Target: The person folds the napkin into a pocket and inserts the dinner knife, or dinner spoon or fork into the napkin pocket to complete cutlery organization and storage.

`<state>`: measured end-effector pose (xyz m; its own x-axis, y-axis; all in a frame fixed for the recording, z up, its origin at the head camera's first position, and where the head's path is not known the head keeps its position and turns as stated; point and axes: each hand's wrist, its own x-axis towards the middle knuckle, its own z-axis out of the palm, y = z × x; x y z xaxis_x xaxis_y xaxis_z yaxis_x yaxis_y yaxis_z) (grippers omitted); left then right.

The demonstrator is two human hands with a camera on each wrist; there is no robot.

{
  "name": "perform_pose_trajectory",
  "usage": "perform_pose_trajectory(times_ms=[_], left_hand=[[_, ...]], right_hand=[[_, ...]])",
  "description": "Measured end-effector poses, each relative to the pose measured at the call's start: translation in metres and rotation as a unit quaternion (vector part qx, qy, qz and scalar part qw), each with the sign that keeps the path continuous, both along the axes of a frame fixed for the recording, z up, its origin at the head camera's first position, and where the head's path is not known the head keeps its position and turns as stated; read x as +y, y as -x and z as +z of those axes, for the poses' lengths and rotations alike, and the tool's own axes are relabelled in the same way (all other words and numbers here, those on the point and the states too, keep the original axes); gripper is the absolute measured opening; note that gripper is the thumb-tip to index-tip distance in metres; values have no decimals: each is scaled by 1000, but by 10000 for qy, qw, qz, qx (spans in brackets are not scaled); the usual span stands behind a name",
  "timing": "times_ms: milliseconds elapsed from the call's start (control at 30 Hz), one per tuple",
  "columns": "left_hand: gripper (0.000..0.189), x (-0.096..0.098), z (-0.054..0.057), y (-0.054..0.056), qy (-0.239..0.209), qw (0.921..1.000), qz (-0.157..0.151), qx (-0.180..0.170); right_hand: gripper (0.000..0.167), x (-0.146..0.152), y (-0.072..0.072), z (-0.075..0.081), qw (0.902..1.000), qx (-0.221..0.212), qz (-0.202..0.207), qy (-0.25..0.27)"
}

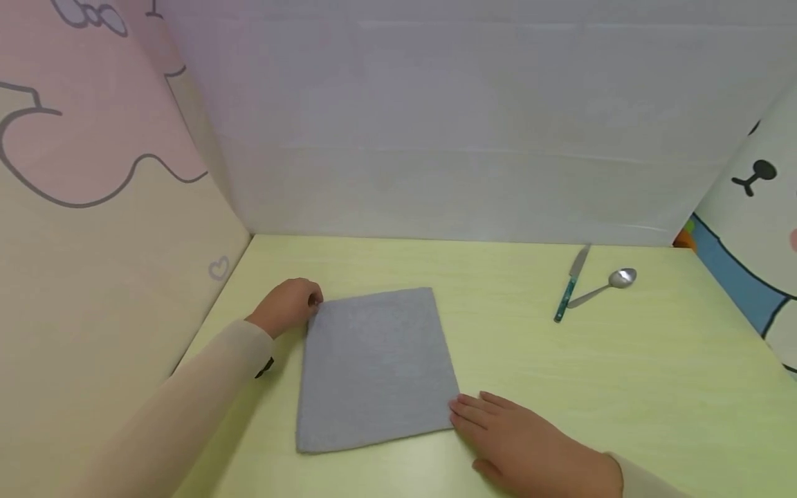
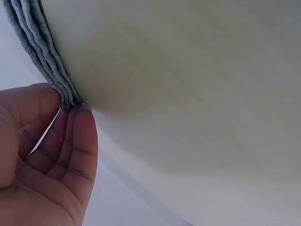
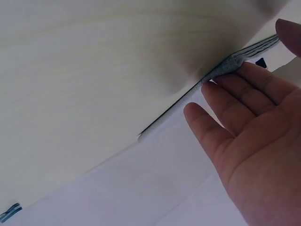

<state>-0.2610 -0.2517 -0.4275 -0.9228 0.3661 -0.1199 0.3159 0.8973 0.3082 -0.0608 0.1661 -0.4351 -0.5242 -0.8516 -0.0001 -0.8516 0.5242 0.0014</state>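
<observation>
A folded grey cloth (image 1: 376, 370) lies flat on the table, its stacked layers showing at the edge in both wrist views. At its far left corner, my left hand (image 1: 289, 304) pinches the layers between thumb and fingers; the left wrist view shows this pinch on the cloth (image 2: 44, 54) closely. My right hand (image 1: 513, 439) lies with straight fingers at the near right corner, fingertips on the cloth's edge. In the right wrist view, the extended fingers (image 3: 230, 103) touch the side of the cloth (image 3: 228, 66).
Toward the back right of the pale yellow-green table (image 1: 654, 387) lie a knife (image 1: 571, 283) with a green handle and a metal spoon (image 1: 621, 278). The spoon's handle end comes close to the knife. Printed panels (image 1: 93, 277) and a pale back wall (image 1: 448, 138) border the table.
</observation>
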Motion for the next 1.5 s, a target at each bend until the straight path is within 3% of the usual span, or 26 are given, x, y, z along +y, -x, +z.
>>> perform_pose_trajectory(times_ms=[200, 533, 833, 1000, 1233, 1333, 1500], left_hand=[[21, 2, 3, -25, 104, 9999, -83, -89], [12, 9, 2, -67, 63, 9984, -540, 180], [12, 26, 2, -106, -229, 9968, -760, -1], [11, 36, 0, -123, -411, 9941, -986, -161], [18, 54, -1, -143, -587, 9889, -1303, -396], [19, 61, 0, -149, -662, 9869, -1372, -534], [21, 66, 3, -155, -639, 9875, -1333, -542]], right_hand=[[56, 19, 12, 2, 9986, 47, -526, -93], [50, 48, 51, 4, 9938, 437, -971, -320], [47, 62, 87, 4, 9838, 453, -1684, -406], [44, 62, 116, 3, 9808, 304, -1905, -292], [56, 61, 150, 3, 9771, -374, -2054, -405], [60, 61, 154, 1, 9767, -387, -2087, -326], [47, 50, 141, 1, 9812, 288, -1905, 125]])
